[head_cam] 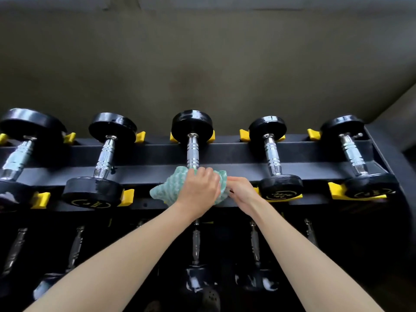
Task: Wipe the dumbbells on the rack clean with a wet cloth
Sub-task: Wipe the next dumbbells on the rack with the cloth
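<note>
Several black dumbbells with chrome handles lie across the top tier of a black rack (225,152). The middle dumbbell (192,140) has its near head fully covered by a green-and-white cloth (166,188). My left hand (200,190) grips the cloth around that near head, fingers curled over the top by the handle. My right hand (242,192) touches the right edge of the cloth and the hidden head; its fingertips are tucked under the cloth, so its grip is unclear.
Neighbouring dumbbells sit to the left (103,163) and right (274,161), held by yellow saddles (127,197). A lower tier holds more dumbbells (195,262) beneath my forearms. A dull wall (202,64) stands behind the rack.
</note>
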